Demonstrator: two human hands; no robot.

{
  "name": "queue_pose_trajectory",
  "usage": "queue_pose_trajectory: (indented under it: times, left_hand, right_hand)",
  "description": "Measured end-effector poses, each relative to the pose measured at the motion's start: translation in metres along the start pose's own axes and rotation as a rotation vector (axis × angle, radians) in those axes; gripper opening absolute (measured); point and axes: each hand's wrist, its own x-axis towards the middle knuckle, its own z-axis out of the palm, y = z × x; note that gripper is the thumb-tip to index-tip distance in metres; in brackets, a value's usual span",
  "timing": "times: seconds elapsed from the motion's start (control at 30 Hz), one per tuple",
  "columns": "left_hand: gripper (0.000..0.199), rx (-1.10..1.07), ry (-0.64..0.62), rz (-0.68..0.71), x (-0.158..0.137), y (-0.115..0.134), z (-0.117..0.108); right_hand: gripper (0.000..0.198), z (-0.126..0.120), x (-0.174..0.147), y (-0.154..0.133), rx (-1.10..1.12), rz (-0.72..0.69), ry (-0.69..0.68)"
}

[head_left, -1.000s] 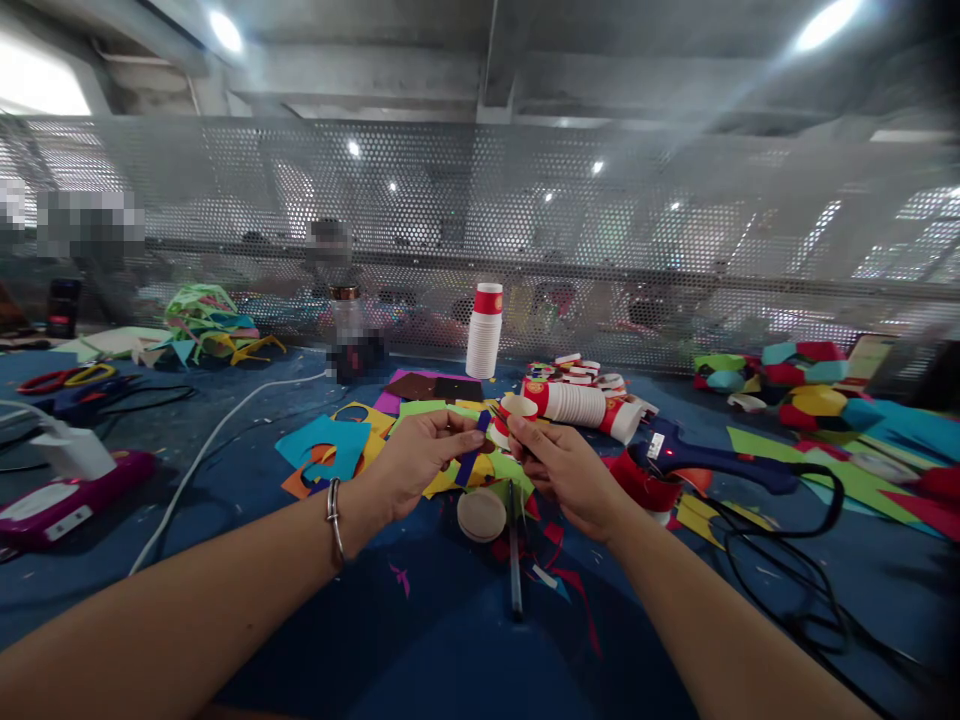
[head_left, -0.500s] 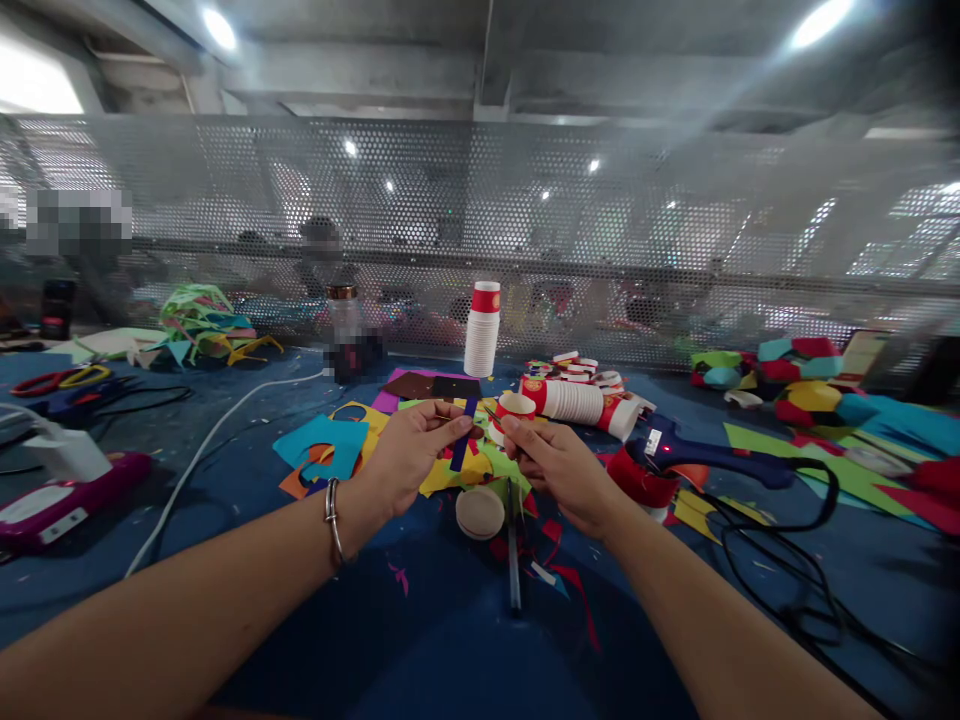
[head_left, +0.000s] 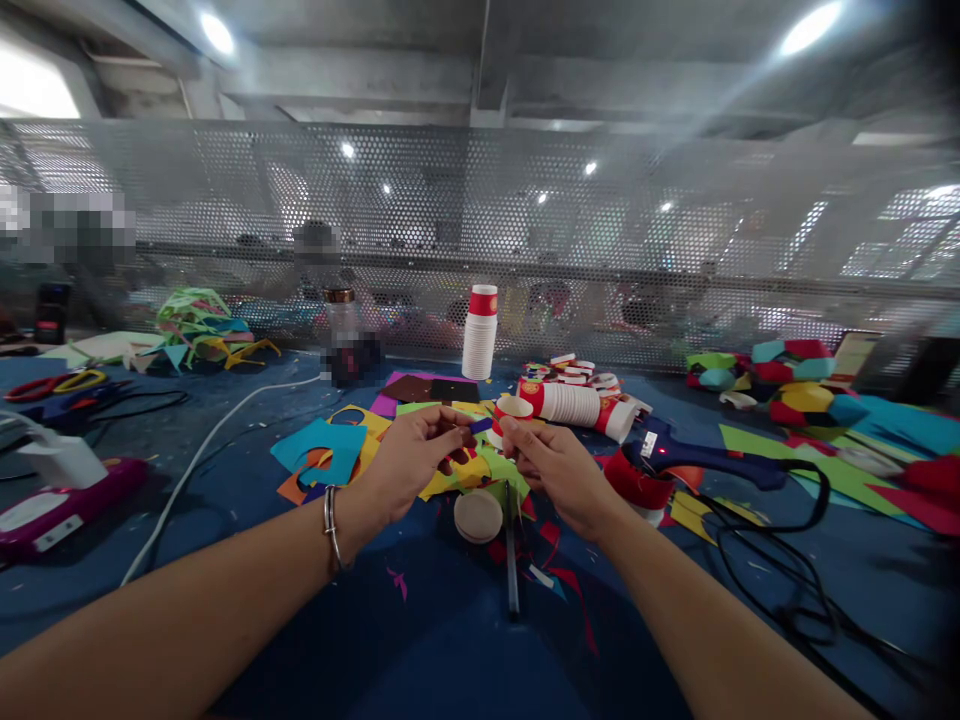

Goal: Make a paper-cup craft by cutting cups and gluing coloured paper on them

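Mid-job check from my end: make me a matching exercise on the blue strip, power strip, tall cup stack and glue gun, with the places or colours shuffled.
Things:
1. blue strip
2. power strip
3. tall cup stack
4. glue gun

Places or colours:
A. upright, in front of the perforated screen
B. to the right of the right hand
C. magenta
D. in the fingers of the left hand

Pairs: 1-D, 2-C, 3-A, 4-B

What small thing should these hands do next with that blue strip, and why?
Probably bring the right hand a little nearer the blue strip, to steady its free end: the left hand pinches the strip, which juts toward the right hand with a gap between. Whether the right hand holds something is hard to tell.
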Motion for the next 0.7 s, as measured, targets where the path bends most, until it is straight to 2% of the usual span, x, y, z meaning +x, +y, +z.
queue_pose_trajectory:
  times: [0.33,0.53,0.7]
  left_hand:
    - [0.025,0.196,-0.201,0.193,0.001,0.006,-0.007]
    - [0.033,0.168,-0.306,0.142,0.001,0.015,-0.013]
    - [0.039,0.116,-0.324,0.105,0.004,0.016,-0.021]
  right_hand:
    - [0.043,0.001,0.001,0.0,-0.038,-0.02,0.025]
    - [0.039,0.001,0.0,-0.002,-0.027,-0.022,0.016]
    - [0.036,0.001,-0.001,-0.002,-0.009,-0.026,0.016]
